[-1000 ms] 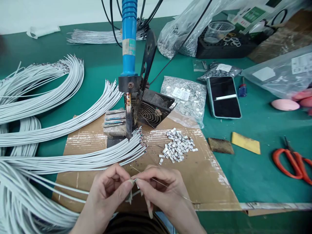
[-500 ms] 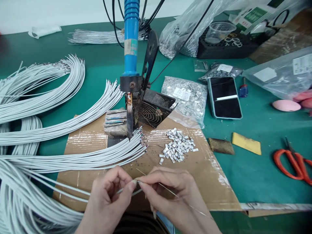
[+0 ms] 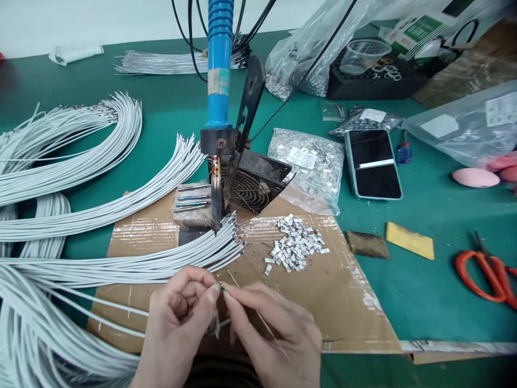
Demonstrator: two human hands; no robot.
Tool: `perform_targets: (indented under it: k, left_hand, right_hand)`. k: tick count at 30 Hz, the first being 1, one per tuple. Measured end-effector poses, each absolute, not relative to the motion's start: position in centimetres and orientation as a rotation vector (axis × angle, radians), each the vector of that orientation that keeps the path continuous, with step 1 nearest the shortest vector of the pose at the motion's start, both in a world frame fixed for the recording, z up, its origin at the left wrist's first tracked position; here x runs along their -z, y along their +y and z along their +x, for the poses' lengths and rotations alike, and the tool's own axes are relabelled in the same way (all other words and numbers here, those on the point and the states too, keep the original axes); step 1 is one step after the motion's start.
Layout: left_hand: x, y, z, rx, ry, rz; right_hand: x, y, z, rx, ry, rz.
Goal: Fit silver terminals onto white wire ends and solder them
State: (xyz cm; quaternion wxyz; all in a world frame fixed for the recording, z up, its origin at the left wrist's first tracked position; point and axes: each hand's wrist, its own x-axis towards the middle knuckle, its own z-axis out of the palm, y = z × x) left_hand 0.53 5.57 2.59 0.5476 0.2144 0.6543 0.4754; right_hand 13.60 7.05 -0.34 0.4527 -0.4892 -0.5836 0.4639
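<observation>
My left hand [image 3: 177, 323] and my right hand [image 3: 270, 334] meet near the front edge of a cardboard sheet [image 3: 347, 291], fingertips pinched together on the end of a thin white cable [image 3: 121, 312]. A thin solder wire [image 3: 262, 318] runs across my right hand's fingers. A blue-handled soldering iron [image 3: 218, 102] stands tip down in a black holder just beyond, over a fan of white cable ends [image 3: 218, 248]. A small heap of silver metal parts [image 3: 297, 245] lies to the right of the iron.
Bundles of white cables [image 3: 72, 161] curve across the green table on the left. A bag of metal parts [image 3: 311, 167], a phone [image 3: 371, 161], yellow and brown pads [image 3: 410, 240], red scissors [image 3: 484, 269] and plastic bags [image 3: 464, 129] lie to the right.
Both hands shifted slightly left and up the cardboard, keeping the pinch on the cable end. The solder wire swung closer in over my right hand.
</observation>
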Motion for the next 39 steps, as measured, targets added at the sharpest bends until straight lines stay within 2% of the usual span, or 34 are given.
perform_targets:
  k: [4, 7, 15, 20, 27, 35, 39]
  left_hand:
    - [-2.6, 5.6, 0.8, -1.124, 1.673, 0.616]
    - [-2.7, 5.4, 1.1, -1.122, 1.723, 0.661]
    - [-2.7, 5.2, 1.3, -1.095, 1.802, 0.776]
    - [-3.2, 5.5, 1.4, -1.117, 1.786, 0.703]
    - [-3.2, 5.4, 1.6, -1.122, 1.772, 0.692]
    - [-3.2, 5.3, 1.5, -1.056, 1.761, 0.667]
    - [-3.4, 5.5, 1.3, -1.025, 1.707, 0.587]
  right_hand:
    - [0.0, 8.7, 15.0, -1.746, -1.194, -1.156]
    - [0.1, 9.1, 15.4, -1.911, -1.052, -1.073]
    - [-1.0, 9.3, 16.1, -1.578, -1.460, -1.218]
    - [-0.5, 9.1, 16.3, -1.624, -1.380, -1.223]
    - [-0.6, 9.3, 16.3, -1.864, -1.162, -1.118]
    - [-1.1, 9.3, 16.8, -1.502, -1.618, -1.157]
    - [-1.0, 9.4, 17.4, -1.558, -1.544, -1.160]
